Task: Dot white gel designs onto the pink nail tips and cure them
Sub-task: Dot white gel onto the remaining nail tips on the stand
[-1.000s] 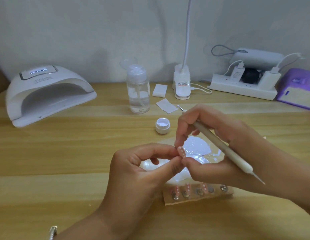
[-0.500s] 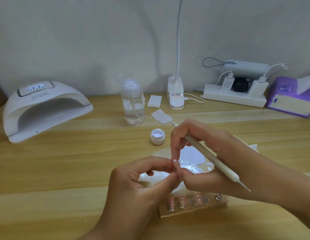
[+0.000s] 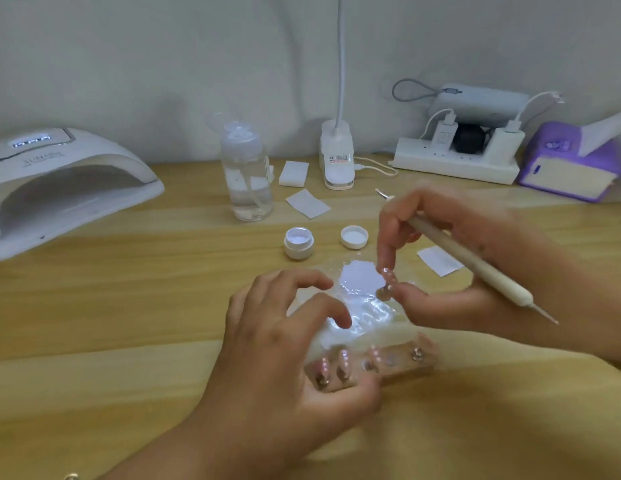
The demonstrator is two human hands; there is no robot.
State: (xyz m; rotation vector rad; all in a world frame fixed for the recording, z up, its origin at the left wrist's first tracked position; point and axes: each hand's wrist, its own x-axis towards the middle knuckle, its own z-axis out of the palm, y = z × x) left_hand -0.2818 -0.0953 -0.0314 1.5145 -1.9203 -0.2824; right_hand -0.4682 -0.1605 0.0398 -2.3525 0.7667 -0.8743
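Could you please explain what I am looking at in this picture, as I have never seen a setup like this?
There is no machine here: a camera worn on a person's head looks down at their two bare hands over a wooden table. The right hand holds a dotting tool and pinches one pink nail tip on a small stand between forefinger and thumb. The left hand is relaxed, its thumb at a strip that carries more pink tips. Behind lie an open jar of white gel, its lid, a clear pump bottle and, far left, a white curing lamp.
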